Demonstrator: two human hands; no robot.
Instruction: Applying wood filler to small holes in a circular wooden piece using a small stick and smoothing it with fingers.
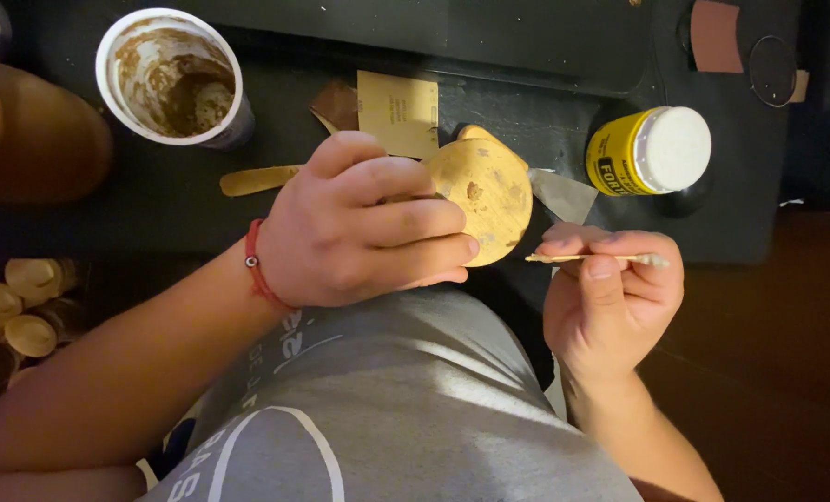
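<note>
Left hand is closed around a round tan wooden piece, fingers curled over its near side so the flat, blotched face is turned toward the right hand and steadied above the lap. Right hand is closed in a pinch, thumb and forefinger clamped on a thin stick that lies level, its pale tip pointing at the edge of the wooden piece, near it but apart.

Surroundings, by descending size. Black work surface spans the upper frame and carries the supplies within arm's reach. White cup, inside smeared brown, stands upright at upper left. Yellow jar with a white lid lies tipped, lid toward the camera, just beyond the right hand. Tan card lies flat behind the wooden piece. Flat wooden spatula rests left of the hand. Red bracelet circles the left wrist.
</note>
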